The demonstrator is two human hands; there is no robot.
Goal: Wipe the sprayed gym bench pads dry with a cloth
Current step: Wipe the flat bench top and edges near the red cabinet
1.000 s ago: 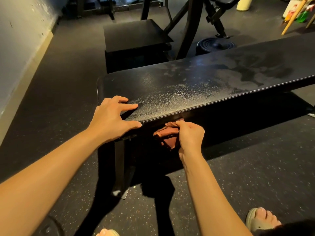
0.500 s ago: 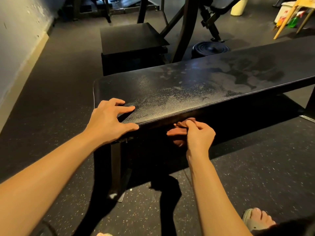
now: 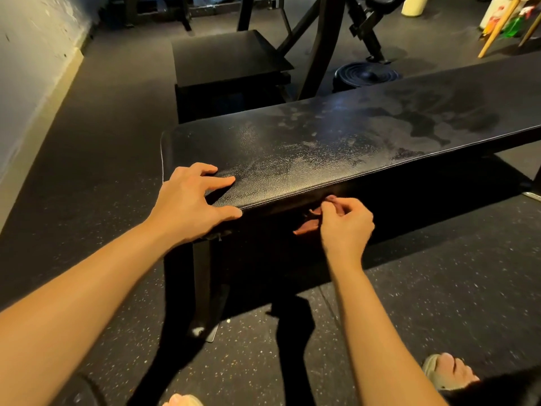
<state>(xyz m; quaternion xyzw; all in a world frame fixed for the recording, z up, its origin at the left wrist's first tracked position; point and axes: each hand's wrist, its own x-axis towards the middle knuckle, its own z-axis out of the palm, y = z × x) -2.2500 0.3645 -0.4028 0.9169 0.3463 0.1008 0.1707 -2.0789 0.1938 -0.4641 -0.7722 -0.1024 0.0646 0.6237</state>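
A long black gym bench pad (image 3: 336,148) runs from the centre to the right edge, its top speckled with spray droplets and smeared wet patches. My left hand (image 3: 193,206) rests on the pad's near left corner, fingers spread on top and thumb along the front edge. My right hand (image 3: 345,227) grips a reddish-brown cloth (image 3: 307,227) against the pad's front side, just under the seam. Most of the cloth is hidden behind my fingers.
A second black padded bench (image 3: 228,60) and a dark machine frame (image 3: 322,45) stand behind. A black weight plate (image 3: 366,74) lies on the rubber floor. A wall (image 3: 29,68) runs along the left. Wooden stool legs (image 3: 497,27) and bottles are at the top right. My sandalled foot (image 3: 448,370) is at the bottom right.
My right hand has slid the cloth to the right along the pad's front side. My left hand has stayed on the corner.
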